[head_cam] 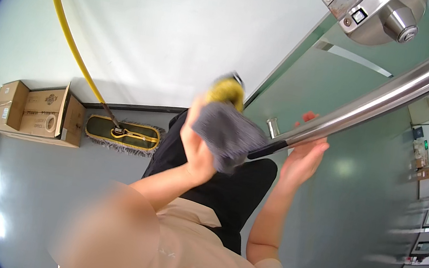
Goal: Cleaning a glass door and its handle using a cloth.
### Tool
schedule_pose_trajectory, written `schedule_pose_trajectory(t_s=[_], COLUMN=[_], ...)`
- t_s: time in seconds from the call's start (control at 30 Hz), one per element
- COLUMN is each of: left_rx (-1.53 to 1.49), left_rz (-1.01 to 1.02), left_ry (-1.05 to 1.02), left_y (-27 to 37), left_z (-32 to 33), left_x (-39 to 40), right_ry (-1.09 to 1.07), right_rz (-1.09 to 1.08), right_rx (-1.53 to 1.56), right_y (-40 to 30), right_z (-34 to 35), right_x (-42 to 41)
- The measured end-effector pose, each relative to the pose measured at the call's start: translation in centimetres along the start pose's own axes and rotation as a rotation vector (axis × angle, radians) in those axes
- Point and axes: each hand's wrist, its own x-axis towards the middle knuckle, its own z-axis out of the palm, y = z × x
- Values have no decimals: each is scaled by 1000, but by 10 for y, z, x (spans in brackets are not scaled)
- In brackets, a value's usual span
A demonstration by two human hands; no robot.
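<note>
A plush grey-and-yellow cleaning cloth (229, 134) is bunched in my left hand (192, 143). It is blurred, and its grey side lies against the lower end of a tubular metal door pull handle (376, 96). My right hand (300, 160) cups the same handle from behind, a little farther along. Its fingertips show past the bar's far edge, while the thumb stays on the near side. The bar hides the middle of those fingers. Behind the handle is a greenish glass door (288, 91), with a metal lock (400, 24) near the top.
A flat dust mop (123, 135) with a yellow pole (64, 30) leans on the white wall (152, 19) at left. Beside it, cardboard boxes (39, 112) stand on the grey floor (99, 170). My black-trousered legs (230, 191) are below the cloth.
</note>
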Motion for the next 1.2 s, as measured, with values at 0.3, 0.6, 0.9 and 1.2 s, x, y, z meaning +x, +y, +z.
schedule_pose_trajectory(t_s=[0.3, 0.6, 0.9, 1.2], left_rx=[94, 371, 527, 699], left_rz=[12, 102, -25, -110], left_ry=[-327, -227, -300, -415], left_y=[13, -22, -80, -101], left_z=[47, 33, -13, -45], left_x=[77, 55, 2, -21], right_ry=[-10, 36, 43, 27], right_rz=[-128, -178, -196, -197], right_rx=[-94, -63, -40, 21], right_y=[-18, -21, -24, -23], right_z=[16, 25, 26, 26], right_x=[26, 28, 27, 27])
